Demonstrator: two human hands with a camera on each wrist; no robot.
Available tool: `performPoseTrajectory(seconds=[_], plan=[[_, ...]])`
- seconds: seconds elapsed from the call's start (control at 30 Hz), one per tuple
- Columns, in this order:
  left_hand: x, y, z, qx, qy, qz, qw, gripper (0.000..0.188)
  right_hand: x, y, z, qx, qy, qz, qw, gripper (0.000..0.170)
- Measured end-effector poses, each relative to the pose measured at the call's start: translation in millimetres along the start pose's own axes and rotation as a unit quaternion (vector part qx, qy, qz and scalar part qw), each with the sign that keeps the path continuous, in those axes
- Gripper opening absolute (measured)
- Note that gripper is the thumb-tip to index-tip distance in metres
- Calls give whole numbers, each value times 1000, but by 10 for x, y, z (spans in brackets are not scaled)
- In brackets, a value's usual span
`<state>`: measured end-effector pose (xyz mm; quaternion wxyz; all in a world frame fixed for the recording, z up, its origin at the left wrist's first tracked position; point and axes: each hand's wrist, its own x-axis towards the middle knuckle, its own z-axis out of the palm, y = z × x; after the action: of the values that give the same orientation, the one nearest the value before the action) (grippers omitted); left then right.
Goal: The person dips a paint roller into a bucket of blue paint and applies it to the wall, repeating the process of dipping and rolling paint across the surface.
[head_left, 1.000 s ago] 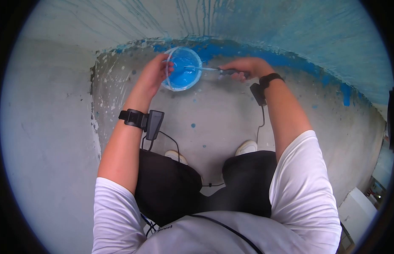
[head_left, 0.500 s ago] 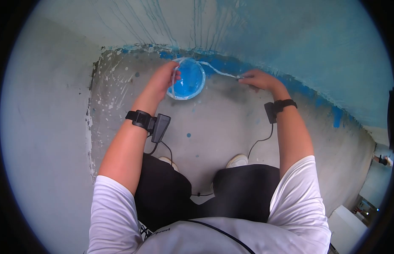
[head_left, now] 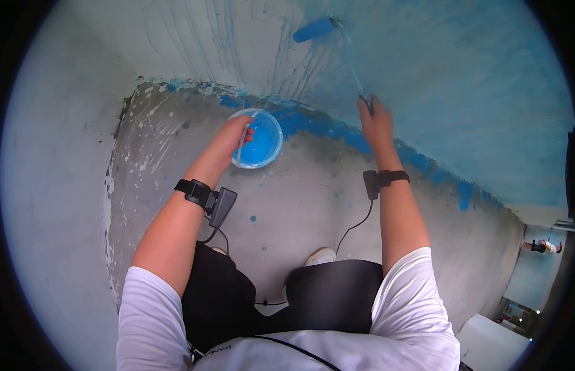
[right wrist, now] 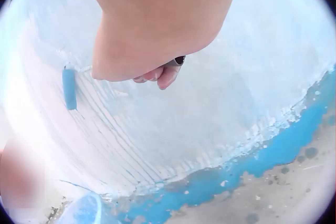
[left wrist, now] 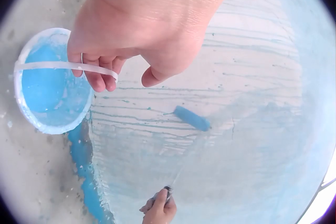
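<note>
My left hand point(head_left: 235, 137) has its fingers curled round the white handle strap point(left wrist: 52, 65) of a bucket point(left wrist: 27, 109) holding blue paint point(head_left: 260, 146). In the left wrist view the strap crosses the bucket's mouth and passes under the fingers. My right hand point(head_left: 378, 127) grips the dark handle point(head_left: 366, 102) of a paint roller, its thin frame reaching up to a blue roller sleeve point(head_left: 315, 29). That sleeve point(right wrist: 69, 88) lies at the wall with blue drips, by the right wrist view. Most of the roller handle is hidden by the hand.
Blue paint runs along the floor's edge point(head_left: 337, 127) below the pale blue wall point(head_left: 460, 93). A plain grey wall point(head_left: 52, 185) rises at the left. My knees and a shoe point(head_left: 320, 256) are below. Far right, another person point(head_left: 543, 247) and a white box-like object point(head_left: 493, 344) show.
The roller has come out of the bucket and swung up to the wall with my right hand. My left hand still holds the strap; the bucket sits lower in the head view.
</note>
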<state>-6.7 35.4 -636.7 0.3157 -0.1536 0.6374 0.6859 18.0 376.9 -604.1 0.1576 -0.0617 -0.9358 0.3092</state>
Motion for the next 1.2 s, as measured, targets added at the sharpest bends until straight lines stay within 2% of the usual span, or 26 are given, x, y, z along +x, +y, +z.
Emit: performPoseTrajectory(seconds=[0.1, 0.23, 0.3, 0.33, 0.4, 0.53, 0.6, 0.67, 0.73, 0.83, 0.97, 1.07, 1.17, 1.2], plan=[[-4, -27, -1, -12, -1, -7, 1000, 30, -61, 107, -13, -26, 1, 15, 1000, 34], [25, -29, -21, -16, -9, -7, 1000, 31, -417, 554, 25, -76, 19, 40, 996, 37], [18, -13, -6, -7, -8, -6, 1000, 30, -688, 860, 46, -101, 12, 86, 991, 38], [10, -3, 2, 5, -8, -7, 1000, 30, -783, 912, 5, -101, 10, 82, 991, 38], [-15, -9, 6, -3, -8, -4, 1000, 30, -926, 971, -55, -131, -2, 150, 980, 39], [69, -80, -10, -21, -9, -3, 1000, 30, -806, 786, -4, -162, 13, 140, 977, 38], [23, -45, 14, -12, -5, -2, 1000, 31, -509, 549, 145, -158, -16, 89, 983, 37], [0, -21, 10, 3, -1, 2, 1000, 32, -243, 185, 275, -149, 4, 23, 989, 39], [-9, -18, -8, 9, -14, -7, 1000, 25, -37, -109, 360, -131, 8, -3, 991, 39], [-58, 18, -6, -4, -12, -11, 1000, 25, 111, -384, 371, -122, -4, -12, 992, 40], [-87, 29, 18, -26, -8, 0, 1000, 33, 12, -44, 421, -116, 5, -25, 993, 39], [-63, 25, 28, -10, -5, 8, 1000, 32, -328, 356, 248, -131, -27, 53, 990, 39], [-30, 22, 24, 21, -6, -21, 1000, 33, -714, 831, 91, -158, -60, 120, 978, 41], [-21, 35, 21, 48, -16, -37, 998, 33, -820, 886, 44, -160, -63, 116, 978, 41]])
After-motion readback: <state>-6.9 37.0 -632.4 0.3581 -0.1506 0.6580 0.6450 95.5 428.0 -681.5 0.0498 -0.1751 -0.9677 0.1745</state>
